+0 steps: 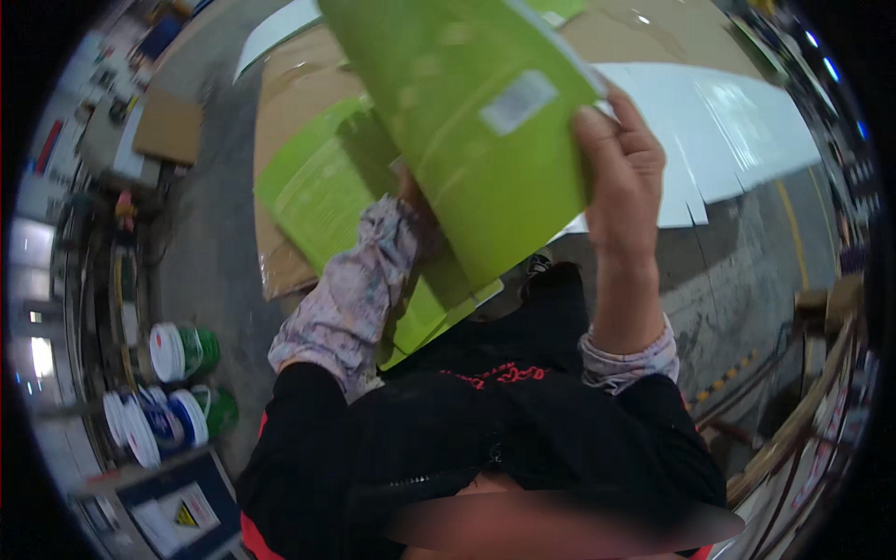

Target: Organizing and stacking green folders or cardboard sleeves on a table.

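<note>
Between hands [630, 173], green sheet [457, 140] lengthwise aslant

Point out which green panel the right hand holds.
The raised green panel with the white label, gripped at its right edge; the other green panels lie below.

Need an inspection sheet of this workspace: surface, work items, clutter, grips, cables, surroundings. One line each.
Surface: brown board, partly covered by green sheets; glossy white sheets on the right.
Work items: green panel held up and tilted, with a white label on its face.
Clutter: lidded buckets on the floor at lower left.
Grips: right hand closed on the panel's right edge; left hand mostly hidden by the panel, grip unclear.
Cables: nothing seen.
Surroundings: grey floor with a yellow line at right; yellow warning triangle at lower left.
</note>
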Available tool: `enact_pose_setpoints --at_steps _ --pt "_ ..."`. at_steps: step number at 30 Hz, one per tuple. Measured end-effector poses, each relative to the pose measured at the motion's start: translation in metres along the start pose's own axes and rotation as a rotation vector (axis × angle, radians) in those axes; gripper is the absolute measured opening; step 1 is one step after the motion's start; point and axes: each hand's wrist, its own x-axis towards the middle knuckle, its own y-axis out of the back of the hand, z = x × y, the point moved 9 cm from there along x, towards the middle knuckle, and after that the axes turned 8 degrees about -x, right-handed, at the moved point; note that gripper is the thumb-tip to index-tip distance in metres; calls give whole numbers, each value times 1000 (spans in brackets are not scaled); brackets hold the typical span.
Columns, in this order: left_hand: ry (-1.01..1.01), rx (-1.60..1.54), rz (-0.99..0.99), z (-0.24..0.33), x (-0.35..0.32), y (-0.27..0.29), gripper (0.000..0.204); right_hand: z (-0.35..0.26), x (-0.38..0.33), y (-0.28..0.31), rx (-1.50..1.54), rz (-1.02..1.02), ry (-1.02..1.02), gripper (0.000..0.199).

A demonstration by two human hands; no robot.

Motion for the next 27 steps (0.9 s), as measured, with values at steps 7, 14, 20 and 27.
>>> enact_pose_setpoints --at_steps 7,14,20,27 --pt "-183 -739 8 54 -49 4 61 110 -7 32 -334 -28 -241 50" --pt "-324 -465 435 74 -133 69 45 130 -38 -10 -551 -197 -265 46" --pt "-342 341 931 78 -233 140 52 142 -73 -70 -655 -470 -292 53" --pt "-371 977 1199 84 -258 164 78 177 -95 -81 -656 -594 -548 75"
